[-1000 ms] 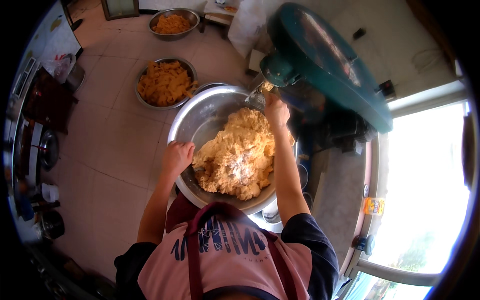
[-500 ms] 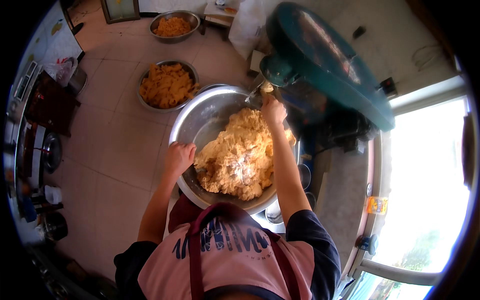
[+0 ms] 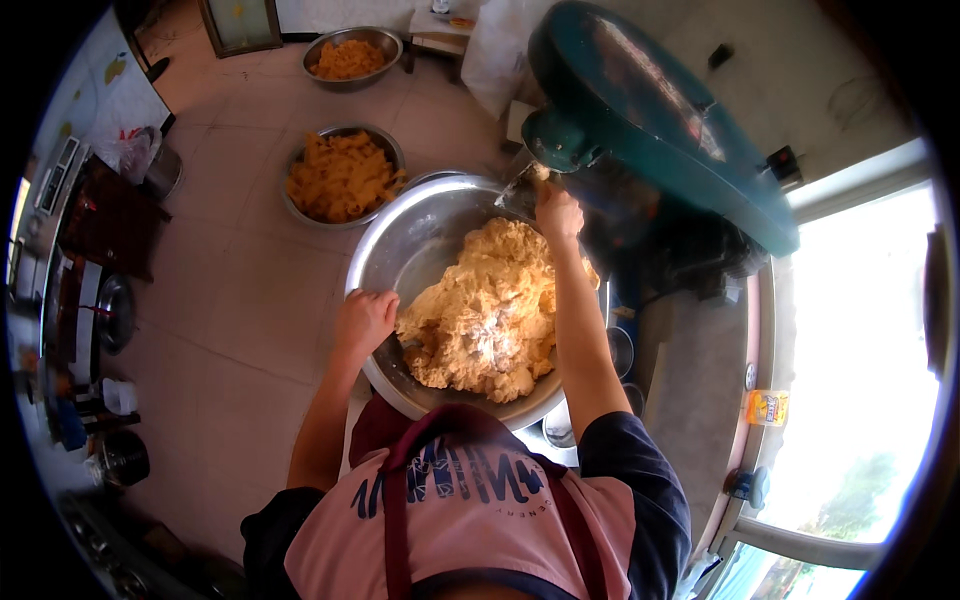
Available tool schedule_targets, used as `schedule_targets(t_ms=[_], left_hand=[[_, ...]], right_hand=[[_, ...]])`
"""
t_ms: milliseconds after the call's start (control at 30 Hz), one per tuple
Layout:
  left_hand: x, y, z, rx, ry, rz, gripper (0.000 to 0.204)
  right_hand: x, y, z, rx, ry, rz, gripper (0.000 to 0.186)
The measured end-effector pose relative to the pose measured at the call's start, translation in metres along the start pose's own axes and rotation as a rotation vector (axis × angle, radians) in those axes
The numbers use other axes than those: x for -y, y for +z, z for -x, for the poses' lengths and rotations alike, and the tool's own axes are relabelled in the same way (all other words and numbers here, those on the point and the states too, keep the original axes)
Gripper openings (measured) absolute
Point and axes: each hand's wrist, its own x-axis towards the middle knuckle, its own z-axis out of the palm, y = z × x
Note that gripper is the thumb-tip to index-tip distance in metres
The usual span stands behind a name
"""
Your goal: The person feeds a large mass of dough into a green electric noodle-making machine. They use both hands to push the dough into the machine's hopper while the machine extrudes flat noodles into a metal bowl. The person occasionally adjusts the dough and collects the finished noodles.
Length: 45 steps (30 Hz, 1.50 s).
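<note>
A large steel bowl [image 3: 390, 240] in front of me holds a rough mass of pale orange dough [image 3: 480, 310], dusted white in places. My left hand [image 3: 368, 322] has its fingers curled over the bowl's left rim. My right hand [image 3: 560, 215] is closed at the mouth of a teal machine [image 3: 660, 120], above the bowl's far right part. Something tan and small sticks up from its fingers against the metal outlet; I cannot make out what it is.
On the tiled floor [image 3: 240, 320] are two steel bowls of orange pieces, a nearer one [image 3: 340, 175] and a farther one [image 3: 350, 60]. A white sack [image 3: 495, 50] leans behind the machine. A cluttered cabinet [image 3: 105, 225] lines the left. A bright window [image 3: 845, 370] is at the right.
The whole view has shifted slightly to the right. My hands keep nearly the same places on the bowl and at the outlet, with the right one still raised there.
</note>
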Motion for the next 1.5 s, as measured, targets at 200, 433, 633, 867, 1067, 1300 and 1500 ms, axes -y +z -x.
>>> schedule_targets(t_ms=[200,433,633,867,1067,1300,1500], left_hand=[[0.000,-0.002,0.001,-0.053,-0.008,0.025,0.008],[0.003,0.005,-0.003,-0.007,0.056,-0.017,0.008],[-0.004,-0.006,-0.002,-0.061,0.031,0.017,0.008],[-0.007,-0.002,-0.004,-0.077,0.040,0.011,0.019],[-0.004,0.002,-0.003,-0.075,0.042,-0.009,0.022],[-0.009,0.004,-0.003,0.019,0.041,0.002,0.018],[-0.066,0.024,-0.049,0.342,-0.049,0.233,0.024]], right_hand=[[0.015,-0.001,0.011,-0.139,0.081,-0.022,0.037],[0.004,0.009,-0.007,-0.009,0.055,0.014,0.039],[0.010,0.001,0.007,-0.006,0.124,-0.043,0.047],[0.001,-0.006,-0.013,0.072,0.160,0.017,0.042],[-0.025,-0.020,0.061,-0.082,-0.072,-0.127,0.033],[-0.089,-0.073,0.189,-0.009,-0.037,-0.325,0.035],[-0.112,-0.082,0.240,-0.064,0.271,-0.464,0.032]])
